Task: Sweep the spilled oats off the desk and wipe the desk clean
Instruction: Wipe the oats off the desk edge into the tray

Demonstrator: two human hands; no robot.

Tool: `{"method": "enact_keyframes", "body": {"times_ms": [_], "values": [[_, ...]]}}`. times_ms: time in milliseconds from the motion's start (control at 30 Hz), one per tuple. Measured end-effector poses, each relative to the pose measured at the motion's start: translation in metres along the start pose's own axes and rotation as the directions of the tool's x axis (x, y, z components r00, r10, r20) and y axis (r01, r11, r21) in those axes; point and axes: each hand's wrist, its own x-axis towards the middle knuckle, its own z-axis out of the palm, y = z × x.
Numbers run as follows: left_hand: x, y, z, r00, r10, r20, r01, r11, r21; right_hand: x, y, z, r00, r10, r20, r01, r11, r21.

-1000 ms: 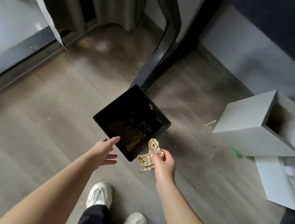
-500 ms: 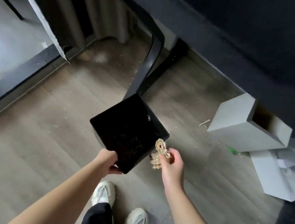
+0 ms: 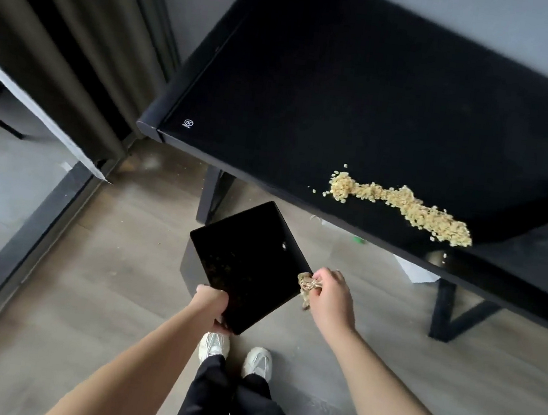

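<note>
A: Where are the oats [image 3: 400, 205]?
B: Pale flakes, a long heaped streak by the black desk [image 3: 314, 91]'s front edge.
A: Hands?
B: Below the desk, the left hand [image 3: 210, 306] grips a black bin [image 3: 248, 266]'s corner; the right hand [image 3: 330, 295] pinches a crumpled beige cloth [image 3: 306, 285].

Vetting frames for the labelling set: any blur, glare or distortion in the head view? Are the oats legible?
Head view: wide-angle bending along the matte black desk; blur on the dark curtain and forearms; pale spilled oats crisp against the top; black square bin nearly unreadable inside; faint reflection at the desk's right end.
</note>
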Motion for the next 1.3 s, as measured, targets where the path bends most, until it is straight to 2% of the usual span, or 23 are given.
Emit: {"method": "enact_keyframes", "body": {"times_ms": [67,133,233,300,367,500,567,600,733,800,867,933,1000,1067,1200,1300], "values": [[-0.02,0.008,0.002,1.0,-0.003,-0.003,0.003,0.999,0.038,-0.009,0.0,-0.031,0.997,0.045,-0.059,-0.039,0.994,0.102],[-0.044,0.017,0.006,1.0,0.026,0.01,-0.027,0.997,0.076,-0.018,0.001,-0.06,0.993,0.108,-0.058,-0.09,0.964,0.248],[-0.074,0.029,0.019,0.993,0.092,0.073,-0.103,0.981,0.162,-0.026,0.013,-0.096,0.983,0.18,-0.03,-0.141,0.853,0.503],[-0.079,0.035,0.032,0.99,0.102,0.101,-0.121,0.971,0.206,-0.026,0.026,-0.118,0.975,0.221,-0.004,-0.163,0.732,0.661],[-0.082,0.041,0.05,0.987,0.103,0.122,-0.13,0.963,0.238,-0.022,0.04,-0.137,0.965,0.257,0.051,-0.19,0.553,0.811],[-0.091,0.048,0.09,0.988,0.13,0.078,-0.148,0.947,0.286,-0.007,0.071,-0.178,0.938,0.291,0.191,-0.258,0.216,0.942],[-0.092,0.051,0.112,0.989,0.131,0.073,-0.147,0.944,0.296,0.004,0.089,-0.195,0.929,0.29,0.229,-0.274,0.125,0.954],[-0.092,0.052,0.122,0.989,0.129,0.077,-0.147,0.942,0.301,0.01,0.098,-0.202,0.932,0.282,0.226,-0.269,0.123,0.955],[-0.091,0.057,0.151,0.992,0.064,0.106,-0.09,0.96,0.267,0.028,0.117,-0.228,0.96,0.234,0.152,-0.195,0.174,0.965],[-0.088,0.058,0.163,0.992,0.037,0.122,-0.065,0.969,0.238,0.037,0.123,-0.241,0.968,0.237,0.077,-0.135,0.237,0.962],[-0.092,0.061,0.175,0.992,0.048,0.116,-0.068,0.981,0.181,0.047,0.128,-0.253,0.965,0.262,-0.035,-0.071,0.382,0.922],[-0.098,0.063,0.189,0.991,0.079,0.105,-0.09,0.989,0.113,0.059,0.136,-0.263,0.947,0.259,-0.191,-0.004,0.604,0.797],[-0.104,0.067,0.201,0.987,0.106,0.118,-0.11,0.994,0.027,0.074,0.144,-0.268,0.908,0.189,-0.375,0.059,0.827,0.559],[-0.108,0.074,0.21,0.98,0.145,0.136,-0.14,0.989,-0.045,0.091,0.153,-0.266,0.876,0.088,-0.474,0.085,0.939,0.332],[-0.106,0.087,0.221,0.973,0.166,0.162,-0.149,0.982,-0.116,0.112,0.164,-0.239,0.898,0.012,-0.439,0.06,0.987,0.149],[-0.098,0.095,0.226,0.971,0.159,0.178,-0.137,0.982,-0.132,0.123,0.167,-0.232,0.905,-0.089,-0.415,0.129,0.989,0.069]]}}
